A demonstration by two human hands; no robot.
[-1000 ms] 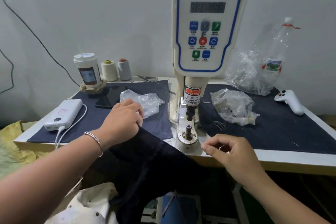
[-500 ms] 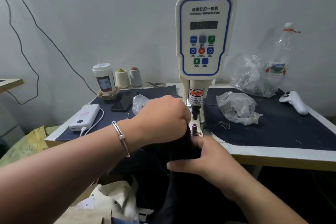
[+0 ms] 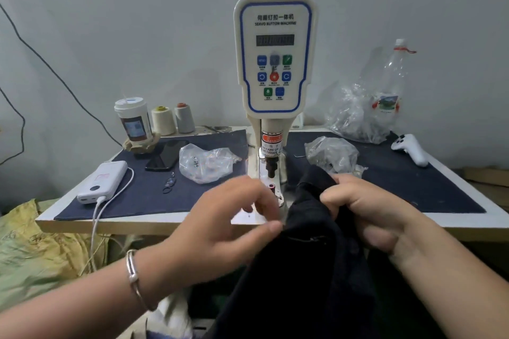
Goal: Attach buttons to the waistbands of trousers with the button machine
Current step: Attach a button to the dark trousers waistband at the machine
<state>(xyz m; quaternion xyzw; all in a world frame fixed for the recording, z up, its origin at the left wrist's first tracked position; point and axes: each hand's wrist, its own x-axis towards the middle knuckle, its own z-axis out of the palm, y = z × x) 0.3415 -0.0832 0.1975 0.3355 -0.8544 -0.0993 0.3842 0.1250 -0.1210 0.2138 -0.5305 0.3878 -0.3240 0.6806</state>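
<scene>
- At the near edge of the table (image 3: 137,224), half a second ago both our hands pressed the dark trousers (image 3: 303,270) against the lower die (image 3: 272,187) of the button machine (image 3: 274,63); now the cloth sits right of it.
- Our right hand (image 3: 366,209) grips a bunched fold, fingers curled around it.
- Our left hand (image 3: 225,223) has let go; its thumb touches the cloth edge, fingers loosely curled on nothing.
- We judge that the waistband is being turned for placing again.
- Left of the machine lies a bag of buttons (image 3: 205,164), farther left a power bank (image 3: 103,181); our left hand partly hides the die.
</scene>
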